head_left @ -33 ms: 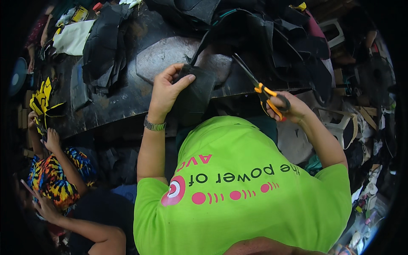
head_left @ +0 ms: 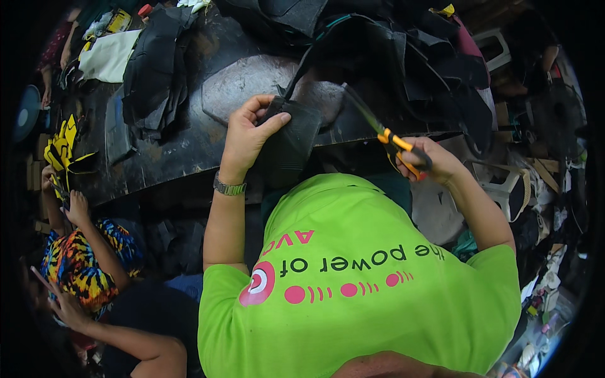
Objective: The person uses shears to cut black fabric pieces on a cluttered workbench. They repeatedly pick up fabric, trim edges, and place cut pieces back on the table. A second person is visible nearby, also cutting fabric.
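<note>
My left hand (head_left: 249,132) pinches the black fabric piece (head_left: 291,142) at 12 o'clock, thumb on top, pressing it down over the near edge of the dark counter (head_left: 189,142), probably to keep it taut. Right hand (head_left: 428,160) at 2 o'clock is closed through the orange scissors (head_left: 384,135) handles, blades angled toward 11, just clear of the fabric.
</note>
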### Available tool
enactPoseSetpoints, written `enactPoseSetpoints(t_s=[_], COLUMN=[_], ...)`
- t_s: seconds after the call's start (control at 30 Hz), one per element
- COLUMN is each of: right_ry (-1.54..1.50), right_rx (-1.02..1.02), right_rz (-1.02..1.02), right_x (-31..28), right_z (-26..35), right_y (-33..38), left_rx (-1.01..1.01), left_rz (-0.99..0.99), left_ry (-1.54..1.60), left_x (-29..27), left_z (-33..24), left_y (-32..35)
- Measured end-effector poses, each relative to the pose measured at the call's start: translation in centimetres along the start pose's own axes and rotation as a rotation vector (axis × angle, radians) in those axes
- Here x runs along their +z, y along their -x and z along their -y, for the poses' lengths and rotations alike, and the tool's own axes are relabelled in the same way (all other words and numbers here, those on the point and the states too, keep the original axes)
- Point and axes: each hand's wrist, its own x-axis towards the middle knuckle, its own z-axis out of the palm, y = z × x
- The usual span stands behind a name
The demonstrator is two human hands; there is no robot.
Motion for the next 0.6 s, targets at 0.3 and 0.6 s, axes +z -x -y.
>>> enactPoseSetpoints(t_s=[0.3, 0.6], right_ry=[0.611, 0.810], right_rx=[-0.259, -0.297], right_rz=[-0.012, 0.051], right_x=[1.9, 2.4], right_z=[2.9, 6.4], right_y=[-1.9, -3.7], left_rx=[0.012, 0.015], left_rz=[0.038, 0.025], left_ry=[-0.012, -0.023], left_x=[0.1, -1.4], left_z=[-0.3, -0.6], left_y=[0.7, 1.3])
